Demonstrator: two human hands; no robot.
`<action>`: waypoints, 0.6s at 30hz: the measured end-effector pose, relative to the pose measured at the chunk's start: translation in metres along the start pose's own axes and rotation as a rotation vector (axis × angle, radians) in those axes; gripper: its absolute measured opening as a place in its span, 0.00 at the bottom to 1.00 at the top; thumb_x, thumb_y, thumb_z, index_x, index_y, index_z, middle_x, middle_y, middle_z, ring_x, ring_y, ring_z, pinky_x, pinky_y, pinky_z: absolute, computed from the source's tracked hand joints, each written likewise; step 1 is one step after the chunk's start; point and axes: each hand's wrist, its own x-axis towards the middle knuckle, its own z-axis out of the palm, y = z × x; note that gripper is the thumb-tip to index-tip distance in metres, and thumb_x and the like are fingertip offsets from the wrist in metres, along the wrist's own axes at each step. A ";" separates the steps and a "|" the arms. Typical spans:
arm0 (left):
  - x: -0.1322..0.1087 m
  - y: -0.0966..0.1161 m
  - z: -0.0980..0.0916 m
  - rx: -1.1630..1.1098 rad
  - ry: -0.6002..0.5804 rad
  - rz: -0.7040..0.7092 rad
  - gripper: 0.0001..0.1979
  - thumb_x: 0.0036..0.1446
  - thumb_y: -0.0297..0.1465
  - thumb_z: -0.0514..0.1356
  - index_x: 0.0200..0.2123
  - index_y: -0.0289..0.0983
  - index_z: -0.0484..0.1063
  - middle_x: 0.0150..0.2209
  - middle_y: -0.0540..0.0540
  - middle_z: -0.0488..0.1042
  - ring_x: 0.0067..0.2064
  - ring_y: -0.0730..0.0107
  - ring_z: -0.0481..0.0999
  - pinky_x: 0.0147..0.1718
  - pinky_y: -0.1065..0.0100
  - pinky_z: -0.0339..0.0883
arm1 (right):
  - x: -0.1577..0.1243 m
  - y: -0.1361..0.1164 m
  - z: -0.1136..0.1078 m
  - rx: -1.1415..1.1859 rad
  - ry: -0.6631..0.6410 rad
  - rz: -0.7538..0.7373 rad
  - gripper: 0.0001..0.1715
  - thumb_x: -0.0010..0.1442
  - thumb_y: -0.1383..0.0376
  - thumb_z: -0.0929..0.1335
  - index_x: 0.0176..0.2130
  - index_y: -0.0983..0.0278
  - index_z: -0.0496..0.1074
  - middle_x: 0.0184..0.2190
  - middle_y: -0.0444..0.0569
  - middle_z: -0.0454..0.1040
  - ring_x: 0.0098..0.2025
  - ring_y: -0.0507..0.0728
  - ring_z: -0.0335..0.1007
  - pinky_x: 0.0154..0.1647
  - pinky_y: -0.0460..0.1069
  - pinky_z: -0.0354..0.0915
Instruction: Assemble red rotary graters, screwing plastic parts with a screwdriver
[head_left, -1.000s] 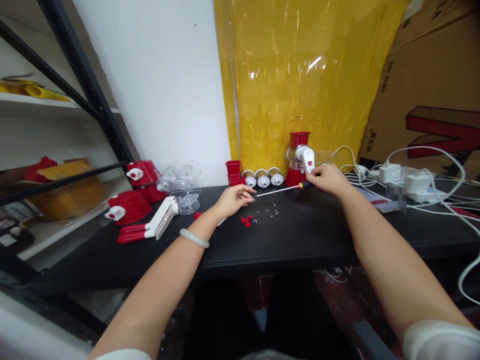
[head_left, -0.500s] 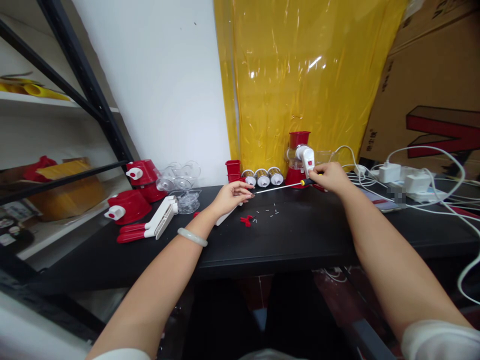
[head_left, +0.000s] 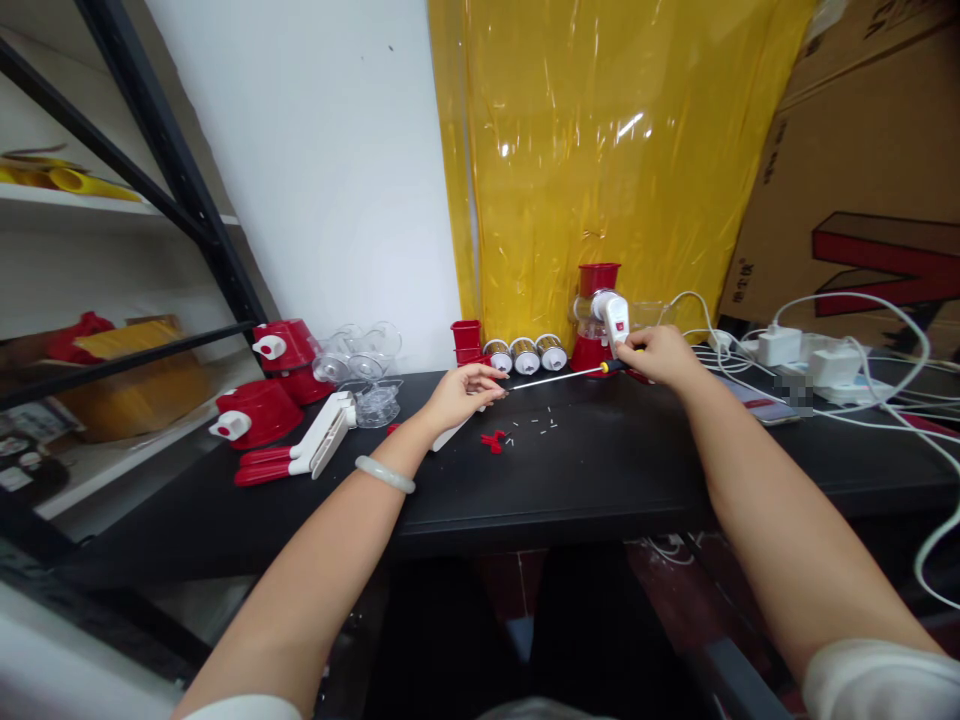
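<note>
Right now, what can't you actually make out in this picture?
Head view only:
- Whether the left hand pinches a screw at the screwdriver tip: too small.
- Screwdriver handle: hidden inside the right hand.
- Phone screen: partly behind the right forearm.
- A patch by the chargers: blurred.

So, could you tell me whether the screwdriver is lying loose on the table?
No, the right hand grips the screwdriver by its handle, holding its shaft above the black table.
</note>
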 end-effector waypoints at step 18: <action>-0.001 0.002 0.000 0.133 -0.004 0.055 0.19 0.49 0.35 0.67 0.44 0.32 0.74 0.33 0.42 0.80 0.34 0.67 0.79 0.36 0.65 0.73 | 0.000 -0.003 0.001 -0.030 -0.004 -0.002 0.21 0.54 0.54 0.63 0.18 0.63 0.70 0.17 0.47 0.68 0.23 0.52 0.60 0.26 0.49 0.50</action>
